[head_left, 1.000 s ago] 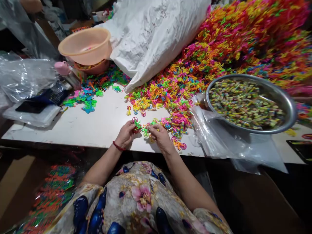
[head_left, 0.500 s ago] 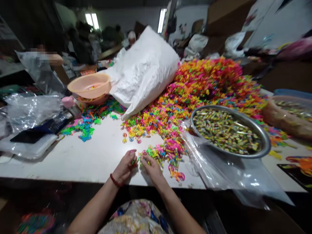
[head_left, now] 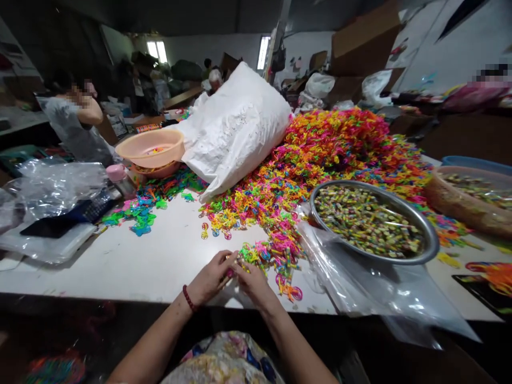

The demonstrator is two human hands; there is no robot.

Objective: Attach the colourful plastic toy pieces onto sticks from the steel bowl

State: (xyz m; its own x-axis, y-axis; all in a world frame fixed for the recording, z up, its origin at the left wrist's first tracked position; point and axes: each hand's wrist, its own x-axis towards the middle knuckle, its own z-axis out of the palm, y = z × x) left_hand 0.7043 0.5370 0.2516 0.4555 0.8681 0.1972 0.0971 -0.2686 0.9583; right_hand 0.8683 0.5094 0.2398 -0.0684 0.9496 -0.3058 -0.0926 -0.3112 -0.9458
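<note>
Now | left hand (head_left: 210, 278) and right hand (head_left: 253, 281) meet fingertip to fingertip | both pinching small pink plastic piece (head_left: 231, 272) | over white table (head_left: 152, 261)

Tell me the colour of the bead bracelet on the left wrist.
Dark red bead bracelet, clearest in the head view.

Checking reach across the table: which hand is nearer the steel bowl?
Right. The right hand lies left of the steel bowl; the left hand is farther left, beyond it.
</note>
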